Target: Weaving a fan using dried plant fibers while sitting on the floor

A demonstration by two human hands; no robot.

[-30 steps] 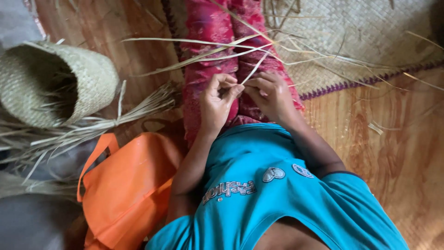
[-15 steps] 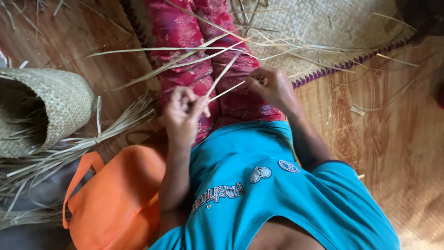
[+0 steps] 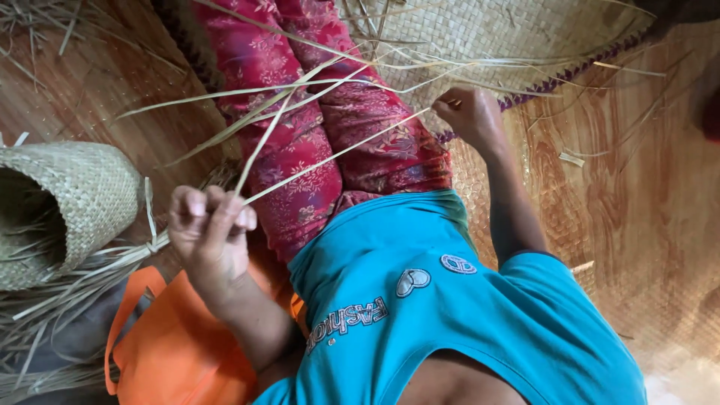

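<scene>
My left hand (image 3: 210, 225) is closed on the ends of several pale dried leaf strips, low over my left side. One long strip (image 3: 337, 152) runs taut from it across my red patterned skirt (image 3: 300, 150) to my right hand (image 3: 469, 112). My right hand pinches that strip's far end beside my right thigh, at the edge of a woven mat (image 3: 510, 37). Other loose strips (image 3: 225, 94) fan out over my lap. My teal shirt (image 3: 450, 315) fills the lower part of the view.
A woven straw basket (image 3: 67, 202) lies on its side at the left, above a bundle of dried strips (image 3: 75, 292). An orange bag (image 3: 172, 337) sits by my left hip. Wood-patterned floor (image 3: 637, 187) lies to the right, with a few scraps.
My hands were together over my lap. They have drawn apart, the left toward my hip and the right out toward the mat, stretching a strip between them.
</scene>
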